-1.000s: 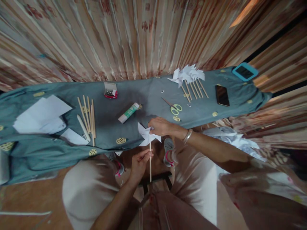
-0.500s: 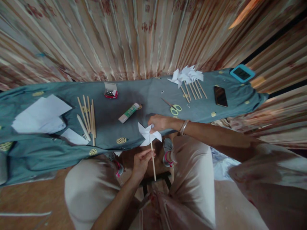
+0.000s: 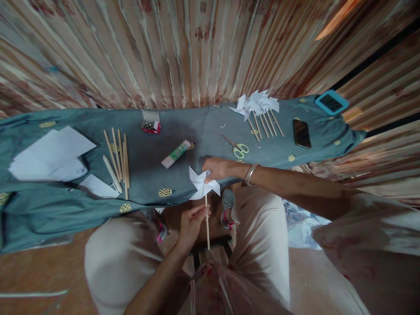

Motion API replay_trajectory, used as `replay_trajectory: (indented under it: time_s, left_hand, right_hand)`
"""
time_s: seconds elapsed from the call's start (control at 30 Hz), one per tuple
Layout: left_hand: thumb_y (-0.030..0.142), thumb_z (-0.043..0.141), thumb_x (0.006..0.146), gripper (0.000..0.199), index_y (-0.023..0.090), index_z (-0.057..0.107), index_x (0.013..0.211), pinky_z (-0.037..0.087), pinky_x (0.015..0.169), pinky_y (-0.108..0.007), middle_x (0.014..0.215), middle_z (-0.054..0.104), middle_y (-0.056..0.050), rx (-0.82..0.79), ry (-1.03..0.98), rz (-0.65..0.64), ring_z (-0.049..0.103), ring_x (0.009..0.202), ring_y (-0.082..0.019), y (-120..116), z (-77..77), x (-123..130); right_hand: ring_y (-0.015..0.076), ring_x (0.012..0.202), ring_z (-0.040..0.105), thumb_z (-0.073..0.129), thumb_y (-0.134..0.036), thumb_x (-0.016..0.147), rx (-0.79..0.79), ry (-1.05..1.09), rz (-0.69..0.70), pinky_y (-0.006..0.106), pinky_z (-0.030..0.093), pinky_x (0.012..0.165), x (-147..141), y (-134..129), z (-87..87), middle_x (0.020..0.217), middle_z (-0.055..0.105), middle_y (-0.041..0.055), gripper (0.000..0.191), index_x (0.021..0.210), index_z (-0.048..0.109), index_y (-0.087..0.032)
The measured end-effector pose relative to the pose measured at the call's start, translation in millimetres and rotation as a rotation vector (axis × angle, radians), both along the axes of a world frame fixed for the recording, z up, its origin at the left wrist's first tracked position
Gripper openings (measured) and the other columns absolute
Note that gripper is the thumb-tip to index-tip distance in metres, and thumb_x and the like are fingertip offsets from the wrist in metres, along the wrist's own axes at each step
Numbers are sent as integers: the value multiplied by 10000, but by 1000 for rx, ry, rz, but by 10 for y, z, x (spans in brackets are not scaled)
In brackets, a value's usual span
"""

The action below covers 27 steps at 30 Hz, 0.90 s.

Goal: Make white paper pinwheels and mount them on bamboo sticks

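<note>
A white paper pinwheel (image 3: pixel 201 187) on a wooden stick (image 3: pixel 208 234) is held over the table's front edge, between my knees. My left hand (image 3: pixel 191 222) pinches the stick below the paper blades. From the upper right, my right hand (image 3: pixel 216 169) presses its fingers on the middle of the pinwheel; the fingertips partly cover the centre. On the cloth just beyond my hands lie a glue stick (image 3: pixel 176 154) and a pair of scissors (image 3: pixel 240 150) with pale green handles.
On the cloth-covered table (image 3: pixel 147 153) are a paper stack (image 3: pixel 52 151), several wooden sticks (image 3: pixel 124 162), an open red box (image 3: pixel 151 127) of small metal pieces, finished pinwheels (image 3: pixel 257 105), a phone (image 3: pixel 302 133) and a blue-framed clock (image 3: pixel 331 102). A curtain (image 3: pixel 183 52) hangs behind.
Both hands keep their hold on the pinwheel. The stick's lower end has shifted slightly left, and the view has moved a little.
</note>
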State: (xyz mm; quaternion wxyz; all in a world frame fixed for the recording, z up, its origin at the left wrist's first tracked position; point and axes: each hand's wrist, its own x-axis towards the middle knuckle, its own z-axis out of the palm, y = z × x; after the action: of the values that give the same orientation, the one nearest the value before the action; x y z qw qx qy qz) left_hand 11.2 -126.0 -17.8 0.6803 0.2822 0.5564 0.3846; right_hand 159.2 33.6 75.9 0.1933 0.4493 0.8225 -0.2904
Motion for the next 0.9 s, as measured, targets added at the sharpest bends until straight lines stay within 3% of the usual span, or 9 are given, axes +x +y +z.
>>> replay_trajectory:
  time_s: [0.3,0.53,0.9]
  left_hand:
    - [415,813,513,302,177,801,699,500,585,-258,637,744,-71,-26,12,56,645,579,-164,59,94,-73]
    - [374,799,483,248,174,775,627,410,514,-216,531,661,-17,-37,27,82,526,504,-104,133,152,-163]
    - [367,822,475,250,165,784,617,402,499,-217,507,660,-35,-27,89,-35,526,483,-107,345,133,-387]
  right_hand:
    - [185,910,637,741,-292,803,8,-15,-11,230,408,696,-24,-17,39,1043,726,91,331,1082,724,-115]
    - [177,828,637,709,-283,812,-19,-72,38,246,390,646,-75,-4,88,955,747,87,263,1006,759,-112]
    - [155,766,614,700,-275,812,-32,-68,47,239,379,630,-72,17,59,913,743,72,248,995,757,-118]
